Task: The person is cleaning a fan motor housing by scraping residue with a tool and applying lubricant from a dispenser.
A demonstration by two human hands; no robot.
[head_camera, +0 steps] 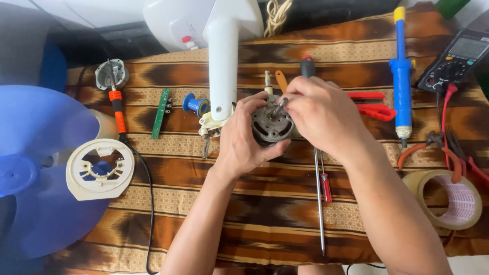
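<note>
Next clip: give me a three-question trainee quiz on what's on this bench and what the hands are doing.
1. True or false: the left hand cups the round grey fan motor from the side.
2. What does the right hand pinch? A) the tape roll B) the motor's metal shaft C) the pliers
3. Which tool lies right of the hands: the blue desoldering pump or the orange-handled soldering iron?

Key
1. True.
2. B; the clear tape roll and the red-handled pliers lie untouched at the right of the patterned brown cloth.
3. The blue desoldering pump; the soldering iron lies at the left, near the blue fan blade.
</note>
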